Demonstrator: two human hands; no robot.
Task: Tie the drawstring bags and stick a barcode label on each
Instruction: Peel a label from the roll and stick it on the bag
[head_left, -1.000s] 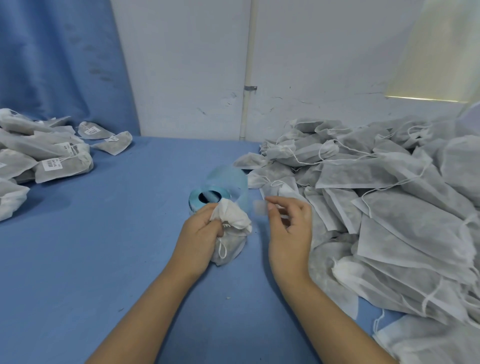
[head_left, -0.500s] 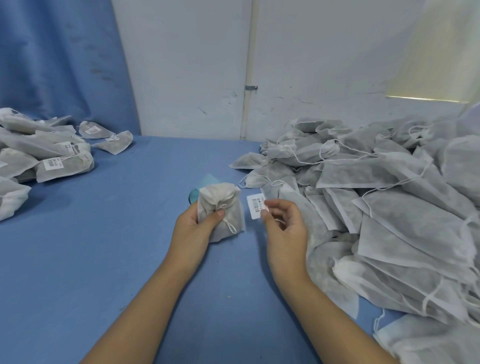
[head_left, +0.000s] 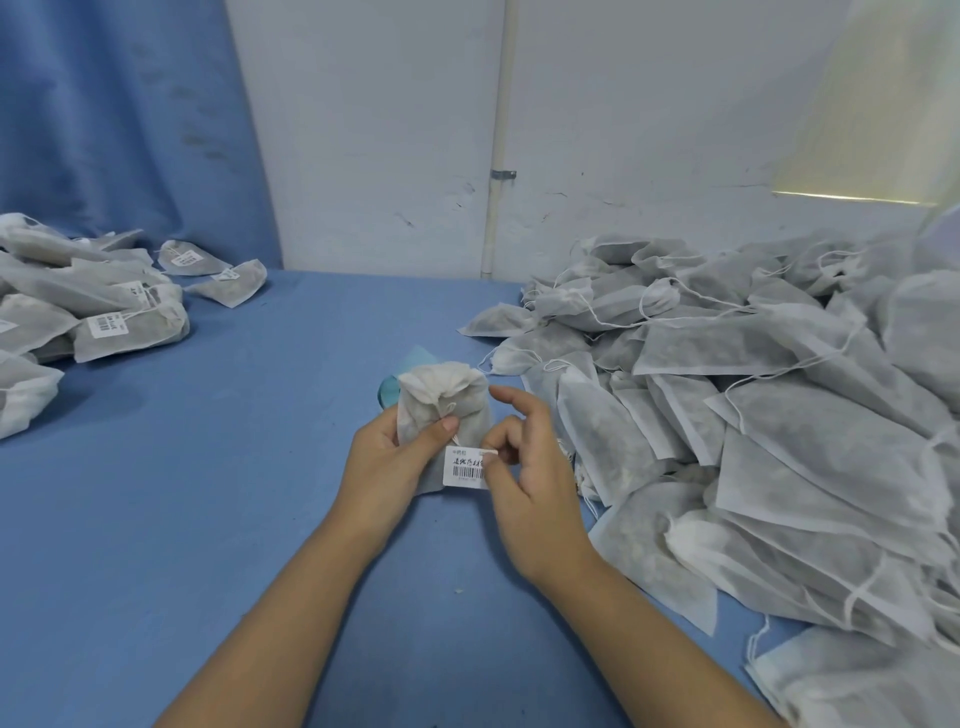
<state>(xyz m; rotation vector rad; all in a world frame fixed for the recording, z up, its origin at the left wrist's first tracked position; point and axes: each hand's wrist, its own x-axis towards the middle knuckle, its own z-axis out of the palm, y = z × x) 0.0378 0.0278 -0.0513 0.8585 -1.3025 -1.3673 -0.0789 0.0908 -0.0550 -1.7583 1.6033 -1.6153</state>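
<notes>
Drawstring bag (head_left: 441, 397) gripped upright in left hand (head_left: 385, 465); right hand (head_left: 524, 480) pinches barcode label (head_left: 462, 468) against its front.

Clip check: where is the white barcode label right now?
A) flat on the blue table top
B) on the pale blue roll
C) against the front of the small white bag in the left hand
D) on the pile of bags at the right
C: the white barcode label lies against the lower front of the small white non-woven drawstring bag that the left hand grips, and the right hand pinches its right edge.
</notes>
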